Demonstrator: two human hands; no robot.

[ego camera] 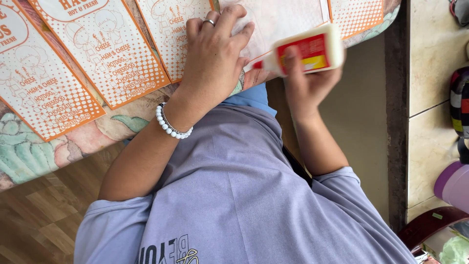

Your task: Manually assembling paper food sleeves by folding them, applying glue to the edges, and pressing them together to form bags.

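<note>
left hand [213, 54] lies flat, fingers spread, pressing a white paper sheet [281, 19] on the table. right hand [305, 73] grips a white glue bottle [305, 50], its blurred nozzle seemingly touching the sheet's edge. 3 orange printed bags [105, 49] lie alongside.

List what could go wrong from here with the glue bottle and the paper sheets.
1. The right hand tilts the glue bottle with its red nozzle at the sheet's edge: glue may spill past it onto the patterned tablecloth.
2. The left hand presses flat on the white sheet near the nozzle, so the fingers could smear wet glue.
3. Printed orange sheets lie close alongside and could catch stray drops.
</note>
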